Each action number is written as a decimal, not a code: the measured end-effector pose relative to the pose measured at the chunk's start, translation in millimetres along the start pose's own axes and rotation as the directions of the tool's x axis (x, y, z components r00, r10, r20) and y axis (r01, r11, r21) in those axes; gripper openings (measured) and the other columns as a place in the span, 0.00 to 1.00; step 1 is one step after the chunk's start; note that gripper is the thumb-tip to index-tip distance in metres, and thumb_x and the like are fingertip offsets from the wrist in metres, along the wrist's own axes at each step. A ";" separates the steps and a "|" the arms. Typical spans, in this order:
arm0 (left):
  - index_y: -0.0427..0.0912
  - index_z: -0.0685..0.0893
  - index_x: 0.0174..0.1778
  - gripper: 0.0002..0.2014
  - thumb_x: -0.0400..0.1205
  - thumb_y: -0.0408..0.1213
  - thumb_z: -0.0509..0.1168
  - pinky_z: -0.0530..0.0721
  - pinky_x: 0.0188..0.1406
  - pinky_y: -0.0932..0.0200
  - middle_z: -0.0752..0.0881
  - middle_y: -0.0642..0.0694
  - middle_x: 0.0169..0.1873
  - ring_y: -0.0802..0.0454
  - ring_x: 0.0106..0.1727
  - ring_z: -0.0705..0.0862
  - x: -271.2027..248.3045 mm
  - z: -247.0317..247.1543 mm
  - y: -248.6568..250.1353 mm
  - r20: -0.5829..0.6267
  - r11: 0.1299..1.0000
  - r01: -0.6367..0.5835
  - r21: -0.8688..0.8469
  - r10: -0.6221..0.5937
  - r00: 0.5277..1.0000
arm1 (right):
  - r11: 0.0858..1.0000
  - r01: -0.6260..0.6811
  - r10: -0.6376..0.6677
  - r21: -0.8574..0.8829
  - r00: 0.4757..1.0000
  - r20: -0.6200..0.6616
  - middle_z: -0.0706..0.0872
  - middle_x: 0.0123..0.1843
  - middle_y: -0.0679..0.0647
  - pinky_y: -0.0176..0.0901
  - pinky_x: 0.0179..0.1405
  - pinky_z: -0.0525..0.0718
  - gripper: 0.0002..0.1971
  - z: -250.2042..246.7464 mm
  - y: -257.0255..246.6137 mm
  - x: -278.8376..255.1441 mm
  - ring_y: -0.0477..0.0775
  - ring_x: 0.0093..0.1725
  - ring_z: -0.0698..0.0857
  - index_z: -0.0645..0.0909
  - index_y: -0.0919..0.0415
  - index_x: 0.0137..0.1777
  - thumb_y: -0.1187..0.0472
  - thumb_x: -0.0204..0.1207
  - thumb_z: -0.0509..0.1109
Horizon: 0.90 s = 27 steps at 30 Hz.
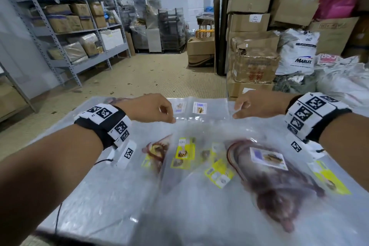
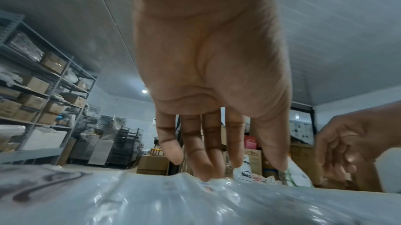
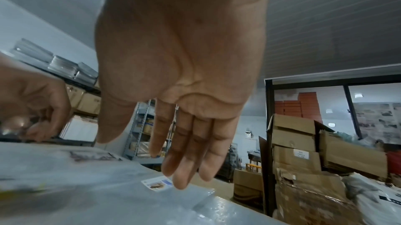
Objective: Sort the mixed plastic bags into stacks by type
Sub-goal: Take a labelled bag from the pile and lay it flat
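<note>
A: How far along does the sorting look?

B: Early, I'd judge. The grey bench (image 1: 95, 191) is covered by a loose spread of clear plastic bags (image 1: 199, 195), overlapping and mixed: some with dark brown swirl prints (image 1: 279, 181), some with yellow labels (image 1: 184, 153). At the far edge lies a flatter clear bag with small white picture labels (image 1: 200, 107), which may be the start of one stack (only a guess).

A: And the hands?

B: The left hand (image 1: 151, 109) hangs over that far bag, fingers extended downward with the tips at the plastic; I can't tell whether it pinches anything. The right hand (image 1: 251, 104) hovers just beside the same bag, fingers straight and apart, holding nothing.

A: What's around them?

B: Stacked brown cardboard boxes (image 1: 251, 6) and white woven sacks (image 1: 297, 54) crowd the right; grey metal shelving (image 1: 65, 32) stands well apart on the left. The real hindrance is the slippery overlap of bags, apt to drag neighbours along.
</note>
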State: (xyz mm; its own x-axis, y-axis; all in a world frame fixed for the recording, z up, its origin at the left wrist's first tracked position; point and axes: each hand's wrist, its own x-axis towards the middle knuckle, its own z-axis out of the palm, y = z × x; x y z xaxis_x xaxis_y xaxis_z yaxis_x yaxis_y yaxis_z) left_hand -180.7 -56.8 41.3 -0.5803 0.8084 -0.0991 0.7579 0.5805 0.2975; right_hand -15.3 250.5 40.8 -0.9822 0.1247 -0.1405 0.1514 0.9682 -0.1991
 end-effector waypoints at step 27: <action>0.41 0.87 0.40 0.25 0.84 0.62 0.65 0.81 0.52 0.49 0.83 0.41 0.42 0.42 0.52 0.84 -112.6 144.4 150.1 -0.139 0.964 0.165 -0.207 -0.196 0.971 | 0.959 -0.157 0.194 0.236 0.971 -0.140 0.86 0.49 0.35 0.27 0.48 0.69 0.15 142.5 -52.5 -204.2 0.44 0.55 0.81 0.84 0.44 0.58 0.39 0.79 0.69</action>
State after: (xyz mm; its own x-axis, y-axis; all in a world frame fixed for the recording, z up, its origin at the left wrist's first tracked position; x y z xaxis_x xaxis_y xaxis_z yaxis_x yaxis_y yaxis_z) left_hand 41.4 -46.7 -40.0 -0.7535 0.6571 -0.0222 0.5732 0.6730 0.4675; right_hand 193.1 143.3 -58.3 -0.9400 0.3389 -0.0394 0.3258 0.8575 -0.3982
